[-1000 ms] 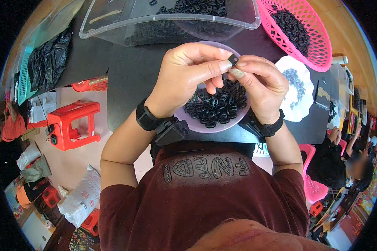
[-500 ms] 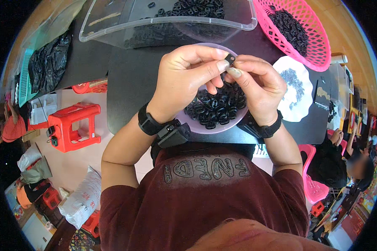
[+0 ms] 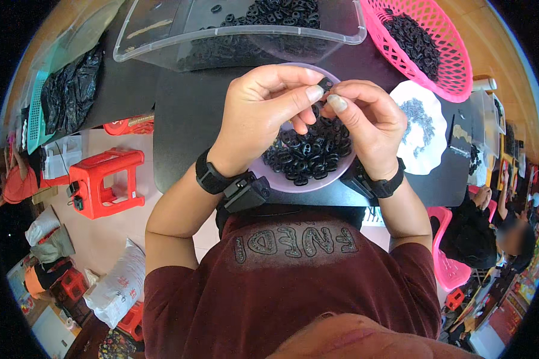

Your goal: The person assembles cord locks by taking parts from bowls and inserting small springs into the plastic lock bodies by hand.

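Observation:
My left hand (image 3: 259, 107) pinches a small black plastic piece with holes (image 3: 326, 84) between thumb and index finger. Close beside that piece, my right hand (image 3: 370, 117) has its thumb and index fingertip pressed together; anything between them is too small to make out. Both hands hover over a light purple bowl (image 3: 273, 181) at the table's near edge. In the bowl lie many loose black oval pieces (image 3: 308, 157) of a similar kind. A white scalloped plate (image 3: 435, 157) with a heap of tiny greyish bits (image 3: 418, 125) stands to the right of my right hand.
Behind the bowl stands a clear plastic bin (image 3: 239, 37) with more black pieces. A pink lattice basket (image 3: 458, 72) of small black parts sits at the far right of the dark table (image 3: 185, 119). A red stool (image 3: 105, 182) is on the floor to the left.
My right fingertips have drawn slightly away from the black piece, and a small gap now shows. My left hand has shifted a little left, still holding the piece.

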Motion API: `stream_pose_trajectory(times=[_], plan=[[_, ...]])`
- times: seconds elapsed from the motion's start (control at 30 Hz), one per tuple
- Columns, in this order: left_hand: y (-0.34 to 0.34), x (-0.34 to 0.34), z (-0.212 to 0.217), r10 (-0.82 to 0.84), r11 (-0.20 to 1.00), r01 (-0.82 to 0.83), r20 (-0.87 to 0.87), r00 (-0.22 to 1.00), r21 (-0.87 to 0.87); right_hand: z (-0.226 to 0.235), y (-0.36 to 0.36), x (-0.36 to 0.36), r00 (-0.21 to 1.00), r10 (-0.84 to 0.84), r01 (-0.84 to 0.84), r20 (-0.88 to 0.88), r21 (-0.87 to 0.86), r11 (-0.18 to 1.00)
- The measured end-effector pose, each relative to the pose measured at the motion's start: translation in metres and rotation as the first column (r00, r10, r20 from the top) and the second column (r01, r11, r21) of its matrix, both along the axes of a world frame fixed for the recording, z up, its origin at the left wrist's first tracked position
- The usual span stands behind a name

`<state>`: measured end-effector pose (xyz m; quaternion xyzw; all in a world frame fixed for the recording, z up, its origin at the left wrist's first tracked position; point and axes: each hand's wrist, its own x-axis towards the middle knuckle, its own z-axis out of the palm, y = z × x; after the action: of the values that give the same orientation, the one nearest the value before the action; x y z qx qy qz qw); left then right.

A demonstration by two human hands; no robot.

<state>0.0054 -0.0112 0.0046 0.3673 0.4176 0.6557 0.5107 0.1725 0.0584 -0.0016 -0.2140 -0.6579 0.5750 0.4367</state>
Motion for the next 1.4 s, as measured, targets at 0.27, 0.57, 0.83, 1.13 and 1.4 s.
stream_pose_trajectory(times=[0.27, 0.57, 0.83, 1.13, 1.4], plan=[[0.001, -0.004, 0.003, -0.042, 0.998, 0.042, 0.005, 0.999, -0.054, 0.007, -0.003, 0.001, 1.0, 0.02, -0.021, -0.006, -0.161, 0.987], [0.001, -0.01, 0.002, -0.228, 0.947, 0.27, 0.23, 0.946, -0.172, 0.001, 0.0, -0.002, 0.998, 0.013, -0.006, -0.065, 0.103, 0.995], [0.003, -0.003, -0.002, -0.149, 0.981, 0.159, 0.094, 0.984, -0.107, 0.001, -0.001, -0.002, 0.994, 0.08, -0.089, -0.072, -0.142, 0.986], [0.001, 0.001, -0.006, -0.11, 0.994, 0.109, -0.023, 0.994, -0.023, 0.004, -0.005, -0.005, 0.993, 0.069, -0.085, -0.097, -0.168, 0.982], [0.001, 0.003, -0.004, -0.093, 0.995, 0.093, -0.004, 0.996, -0.044, 0.01, -0.008, -0.003, 0.996, 0.049, -0.064, -0.07, -0.238, 0.969]])
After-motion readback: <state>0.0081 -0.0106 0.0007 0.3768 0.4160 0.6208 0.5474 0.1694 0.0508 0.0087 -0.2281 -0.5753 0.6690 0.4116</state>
